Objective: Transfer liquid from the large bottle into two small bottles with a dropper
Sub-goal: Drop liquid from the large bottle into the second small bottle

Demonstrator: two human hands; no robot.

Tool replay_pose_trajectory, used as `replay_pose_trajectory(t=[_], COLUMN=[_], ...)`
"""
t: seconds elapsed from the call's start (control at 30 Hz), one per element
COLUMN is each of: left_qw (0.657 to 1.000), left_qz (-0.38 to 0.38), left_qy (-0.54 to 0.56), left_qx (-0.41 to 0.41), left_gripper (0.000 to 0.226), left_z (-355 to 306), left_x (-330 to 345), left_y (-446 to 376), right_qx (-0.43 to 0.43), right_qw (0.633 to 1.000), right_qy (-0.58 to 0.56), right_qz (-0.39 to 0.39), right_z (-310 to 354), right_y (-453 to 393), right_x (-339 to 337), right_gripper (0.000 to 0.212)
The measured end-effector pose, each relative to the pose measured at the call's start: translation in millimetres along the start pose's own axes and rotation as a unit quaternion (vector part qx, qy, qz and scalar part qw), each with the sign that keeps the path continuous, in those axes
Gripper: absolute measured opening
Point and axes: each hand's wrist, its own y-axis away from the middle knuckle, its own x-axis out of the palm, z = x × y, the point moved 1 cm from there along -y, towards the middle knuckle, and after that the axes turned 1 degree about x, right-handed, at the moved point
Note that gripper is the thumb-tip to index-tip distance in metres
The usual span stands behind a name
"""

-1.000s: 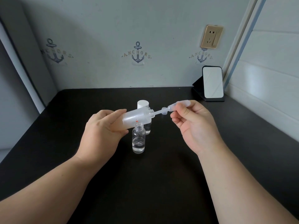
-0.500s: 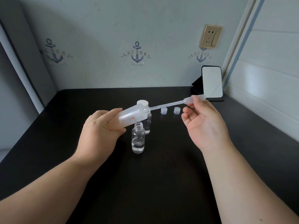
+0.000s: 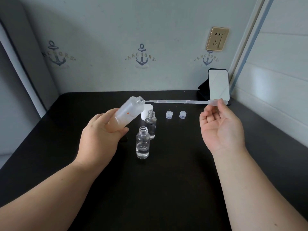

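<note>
So here's my view: my left hand [image 3: 101, 135] has its fingers wrapped around the large bottle [image 3: 128, 114], a frosted plastic one with a small orange mark on the side. It's tilted hard, open neck pointing up and to the right, held above the black worktop [image 3: 166, 189]. Can't tell how much liquid is inside, the frosting hides it.

My right hand [image 3: 220, 129] is pinching the bulb end of the dropper [image 3: 183, 102] between thumb and fingertips, other fingers loosely spread with the palm facing me. The dropper lies almost level, its thin tip right at the mouth of the large bottle, looks just outside the rim. Whether there's liquid in the tube I honestly can't make out.

Below the large bottle stand two small clear bottles, both upright and uncapped. The near small bottle [image 3: 142, 143] has a shallow layer of clear liquid at the bottom. The far small bottle [image 3: 150, 125] sits just behind it; its level is hard to read. A white cap [image 3: 148, 109] is behind that one, and two small clear caps [image 3: 169, 114] sit side by side to the right on the worktop. A little mirror [image 3: 218, 85] leans in the back right corner.
</note>
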Motion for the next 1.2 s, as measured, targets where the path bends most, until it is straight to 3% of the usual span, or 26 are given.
replay_pose_trajectory(t=[0.07,0.2,0.47,0.67,0.77,0.87,1.0,1.1,1.2], left_qw=[1.000,0.999,0.997,0.996,0.991,0.988,0.985,0.987,0.987], left_qz=[0.004,0.020,0.027,0.044,0.051,-0.009,-0.099,-0.056,0.046], left_qy=[0.008,0.036,0.037,0.046,0.105,0.152,0.128,0.096,0.089], left_qx=[-0.005,-0.031,-0.059,-0.062,-0.058,-0.025,0.059,0.114,0.122], left_gripper=[0.047,0.036,0.061,0.067,0.064,0.042,0.022,0.012,0.026], left_z=[0,-1,3,4,2,-3,-13,-19,-23], left_x=[-1,0,4,5,2,-6,-20,-22,-16], left_y=[0,0,-2,-3,0,4,11,17,21], right_qx=[-0.004,0.003,0.004,0.001,0.004,0.001,0.003,0.002,-0.002], right_qw=[1.000,1.000,1.000,0.999,0.999,0.999,0.999,0.999,0.999], right_qy=[-0.003,-0.014,0.016,0.034,0.035,0.036,0.036,0.033,0.032], right_qz=[-0.002,0.002,0.019,0.026,0.028,0.028,0.030,0.030,0.035], right_z=[1,2,-1,-2,-2,-2,-2,-2,-2], right_y=[1,2,-1,-3,-2,-2,-2,-2,-3], right_x=[0,1,1,0,0,0,0,0,-1], right_gripper=[0.029,0.026,0.025,0.027,0.022,0.018,0.009,0.005,0.005])
